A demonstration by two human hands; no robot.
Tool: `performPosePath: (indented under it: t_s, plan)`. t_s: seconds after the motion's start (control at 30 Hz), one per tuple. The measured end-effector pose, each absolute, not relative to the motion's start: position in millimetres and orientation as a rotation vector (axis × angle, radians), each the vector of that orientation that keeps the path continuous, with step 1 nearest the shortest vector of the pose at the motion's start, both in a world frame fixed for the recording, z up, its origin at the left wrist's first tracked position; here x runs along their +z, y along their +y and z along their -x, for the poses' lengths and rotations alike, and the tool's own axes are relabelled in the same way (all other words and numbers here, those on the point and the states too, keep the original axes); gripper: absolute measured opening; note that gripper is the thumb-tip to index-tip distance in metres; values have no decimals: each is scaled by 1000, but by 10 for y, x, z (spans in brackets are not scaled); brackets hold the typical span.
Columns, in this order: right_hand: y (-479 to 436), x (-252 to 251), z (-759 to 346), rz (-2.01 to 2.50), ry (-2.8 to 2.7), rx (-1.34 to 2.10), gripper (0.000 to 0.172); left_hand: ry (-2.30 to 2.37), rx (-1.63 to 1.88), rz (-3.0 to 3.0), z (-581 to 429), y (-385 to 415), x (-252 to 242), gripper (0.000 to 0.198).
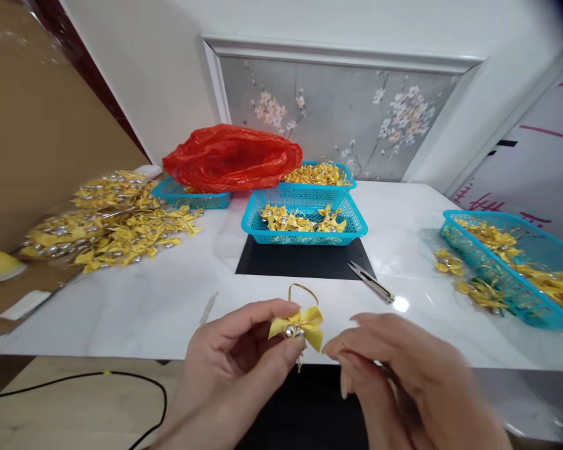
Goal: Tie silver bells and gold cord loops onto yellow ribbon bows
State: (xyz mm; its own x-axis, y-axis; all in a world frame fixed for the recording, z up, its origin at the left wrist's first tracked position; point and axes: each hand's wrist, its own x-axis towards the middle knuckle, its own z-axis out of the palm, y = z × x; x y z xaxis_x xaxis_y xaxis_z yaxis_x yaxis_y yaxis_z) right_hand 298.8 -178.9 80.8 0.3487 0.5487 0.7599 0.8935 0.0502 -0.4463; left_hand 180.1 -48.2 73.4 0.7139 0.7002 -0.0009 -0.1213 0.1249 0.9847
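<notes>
Between the thumb and fingers of my left hand point(248, 356) is a yellow ribbon bow point(312, 322) with small silver bells at its middle. A thin gold loop rises from the bow's top, and a short end hangs below. Just right of the bow is my right hand point(403, 369), slightly blurred, its fingertips pinched together close to the ribbon's edge. Whatever those fingertips hold, if anything, is too small to make out. Beyond my hands, thread snips point(371, 282) lie partly on a black mat point(300, 261).
Behind the mat stands a blue basket point(304, 238) with several bows. Farther back are another blue basket point(351, 181) and a red plastic bag point(229, 156). Bagged bows point(131, 237) pile up at left. A blue basket point(511, 287) stands at right, loose bows point(481, 292) beside it.
</notes>
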Motion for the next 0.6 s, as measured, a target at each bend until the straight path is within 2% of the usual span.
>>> performPosePath:
  t_s: [0.27, 0.6]
  plan:
    - [-1650, 683, -2747, 1699, -1160, -574, 23, 535, 700, -1328, -1778, -470, 702, 28]
    - [-1626, 701, -2790, 1658, -1254, -678, 14, 570, 706, -1266, -1791, -498, 712, 21]
